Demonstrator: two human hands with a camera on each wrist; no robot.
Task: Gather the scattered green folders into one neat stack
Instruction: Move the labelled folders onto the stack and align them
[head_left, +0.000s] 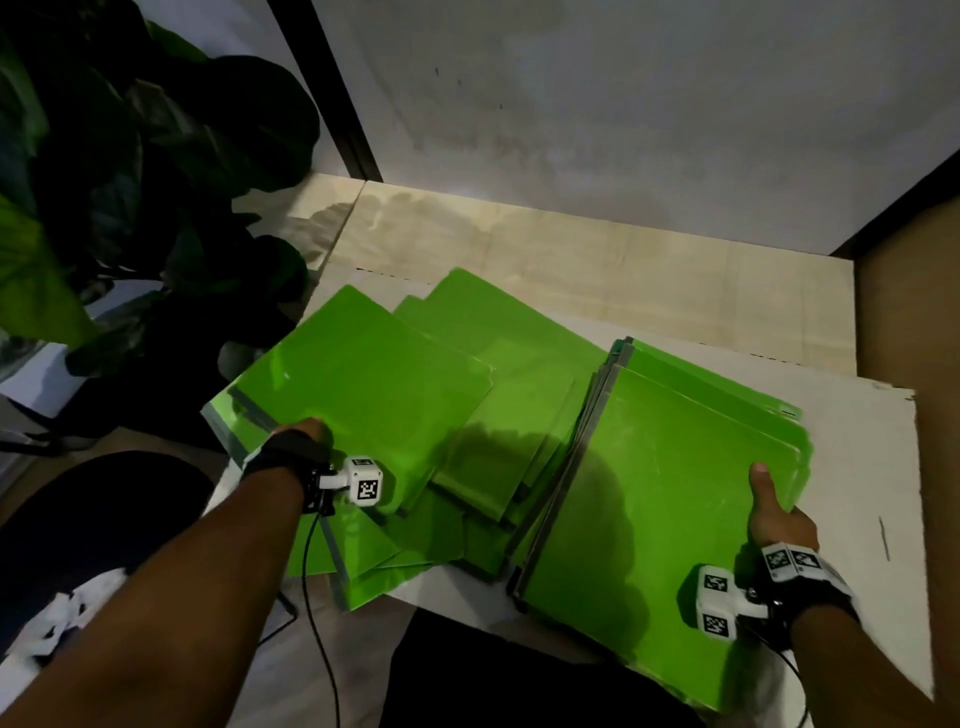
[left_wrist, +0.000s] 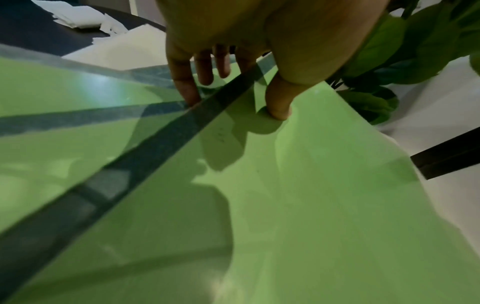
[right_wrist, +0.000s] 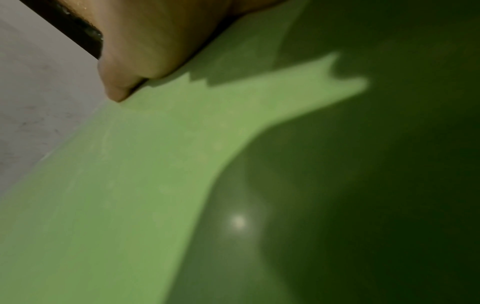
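Several green folders lie fanned over a white board (head_left: 872, 467). My left hand (head_left: 304, 434) pinches the top left folder (head_left: 363, 379) at its dark spine edge. In the left wrist view the thumb (left_wrist: 279, 102) presses on that folder's cover (left_wrist: 311, 205) and the fingers (left_wrist: 187, 86) curl past the spine. On the right sits a stack of folders (head_left: 649, 493). My right hand (head_left: 779, 514) grips its right edge, thumb on top and fingers hidden underneath. The right wrist view shows only the thumb (right_wrist: 122, 82) on the green cover (right_wrist: 130, 185). More loose folders (head_left: 509, 374) overlap in the middle.
A large dark-leaved plant (head_left: 130, 182) stands close on the left. Pale wooden floor (head_left: 571, 249) and a grey wall (head_left: 623, 104) lie beyond the board. A dark rounded seat (head_left: 78, 519) is at the lower left, and a black shape (head_left: 493, 675) at the near edge.
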